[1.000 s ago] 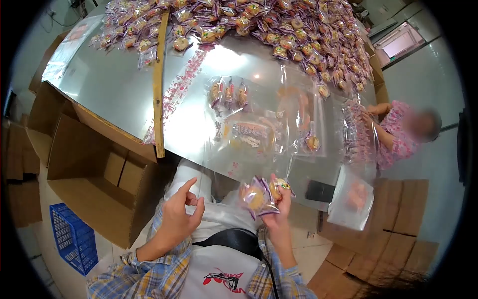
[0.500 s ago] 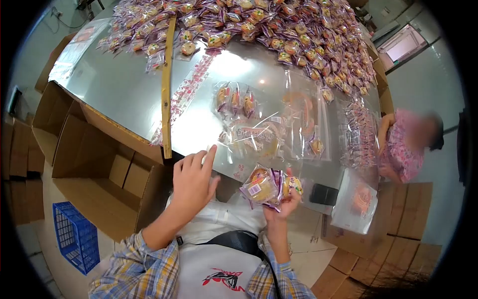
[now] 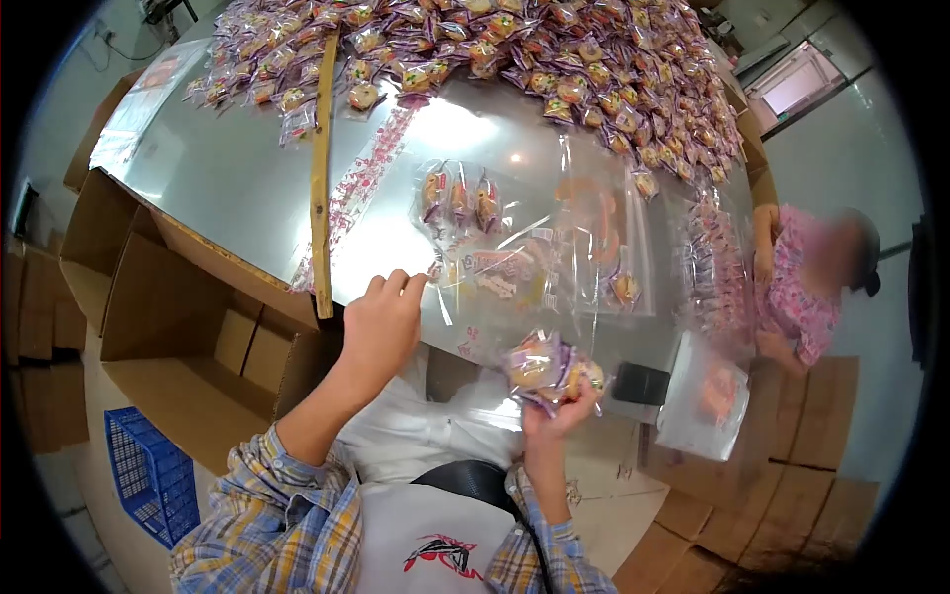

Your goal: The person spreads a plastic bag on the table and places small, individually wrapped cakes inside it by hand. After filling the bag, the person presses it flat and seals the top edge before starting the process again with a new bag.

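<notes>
My left hand [image 3: 381,322] is closed at the near left edge of a clear printed plastic bag [image 3: 505,265], its fingertips pinching the film. The bag lies flat on the metal table, with several wrapped cookies [image 3: 460,200] standing in a row at its far end. Over the table's front edge, my right hand [image 3: 556,421] grips a small bunch of individually wrapped cookies [image 3: 539,368] in purple-edged wrappers. The bunch is slightly blurred, so how many it holds is hard to tell.
Wrapped cookies [image 3: 594,74] are heaped across the table's far side. A wooden strip [image 3: 323,188] lies left; more clear bags [image 3: 594,218], a filled bag [image 3: 711,262], a dark phone-like object [image 3: 641,384] and a bag stack [image 3: 701,401] lie right. Boxes [image 3: 198,346] and another person [image 3: 792,267] flank the table.
My left hand has gone from spread fingers to a pinch at the bag's edge. My right hand's cookies have shifted slightly right and turned.
</notes>
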